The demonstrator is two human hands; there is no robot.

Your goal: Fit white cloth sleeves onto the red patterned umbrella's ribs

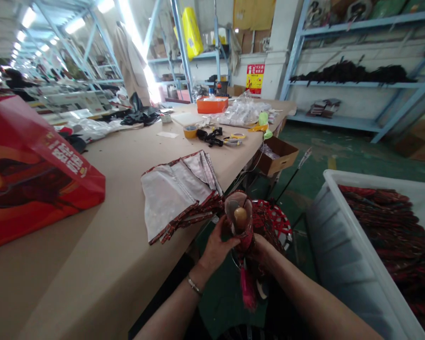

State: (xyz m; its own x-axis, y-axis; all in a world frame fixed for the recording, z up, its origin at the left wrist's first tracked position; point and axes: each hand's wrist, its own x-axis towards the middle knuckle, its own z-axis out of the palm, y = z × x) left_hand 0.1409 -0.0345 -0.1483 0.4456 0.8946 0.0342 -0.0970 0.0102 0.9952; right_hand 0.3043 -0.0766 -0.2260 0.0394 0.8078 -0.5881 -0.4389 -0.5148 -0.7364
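Beside the table edge, a dark red patterned fabric piece with a pale lining is pulled around a rounded tan wooden end. My left hand grips its left side, thumb towards the front. From the right, my right hand closes on the same fabric, its fingers partly hidden. A bright pink tassel-like strip hangs below. Close to my left hand, a stack of similar fabric pieces lies on the table, pale lining up.
The brown-covered table carries a red bag, yellow-handled scissors, tape and an orange box. Beneath my work is a red-laced round seat. At right stands a white bin of folded dark red fabric.
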